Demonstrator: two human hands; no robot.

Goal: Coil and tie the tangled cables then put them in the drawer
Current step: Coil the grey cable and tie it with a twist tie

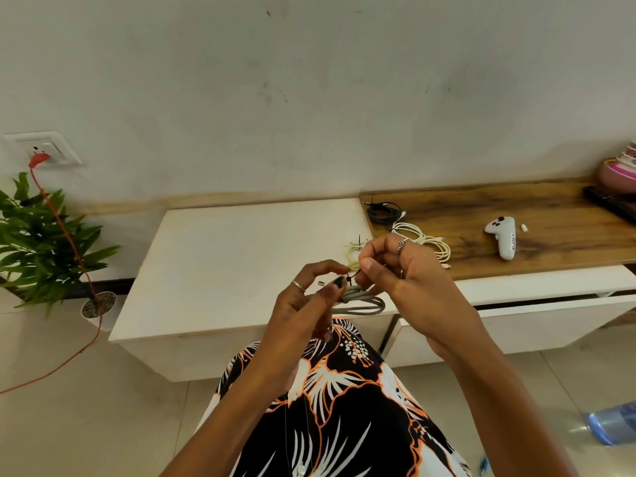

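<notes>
Both hands meet above the near edge of the white surface (213,263), working on a coiled grey cable (364,299). The left hand (309,297) has its thumb and forefinger curled toward each other and pinches a thin black tie (350,279) that sits at the top of the coil. The right hand (395,270) pinches the same spot from the other side, its fingers curled round the gathered strands of the cable. The grey loops hang below the fingers, just over the front edge of the surface.

Behind the hands, a pale yellowish cable (352,254) lies bunched on the white surface with another black tie on it. To the right, on the wooden surface (516,208), a white cable (426,242) lies in loose loops, touching or nearly touching a coiled black cable (383,213) further back. Well apart from them lies a white game controller (504,241), with a small white piece (524,227) just beside it.

Below the wooden surface a white drawer (557,321) stands slightly pulled out. A potted plant (41,235) stands on the floor at the left, and a red cord (69,235) runs from a wall socket (44,149) down past it
</notes>
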